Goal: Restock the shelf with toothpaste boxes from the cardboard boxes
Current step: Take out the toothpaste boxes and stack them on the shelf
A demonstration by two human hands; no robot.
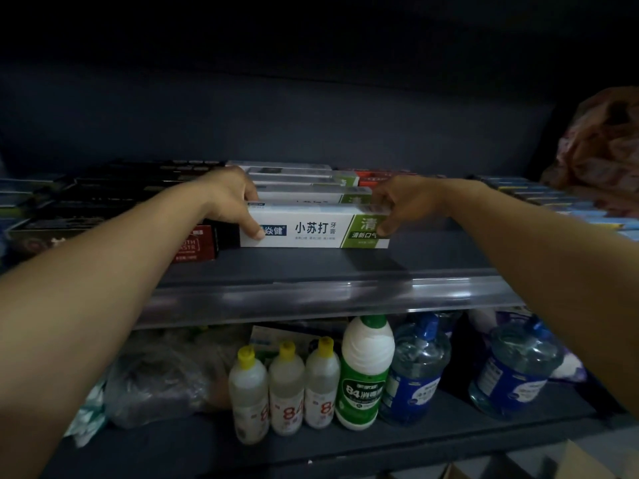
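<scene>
A white and green toothpaste box (313, 229) stands on its long side on the dark shelf (311, 267), in front of a row of similar white and green boxes (304, 183). My left hand (231, 198) grips its left end, thumb on the front face. My right hand (397, 205) pinches its right end, covering part of the green panel. The corner of a cardboard box (581, 461) shows at the bottom right.
Dark and red toothpaste boxes (103, 209) fill the shelf to the left, blue boxes (553, 202) lie to the right, and a reddish plastic bag (601, 150) sits at far right. On the lower shelf stand disinfectant bottles (287, 385), a green-labelled bottle (366, 371) and water jugs (418, 364).
</scene>
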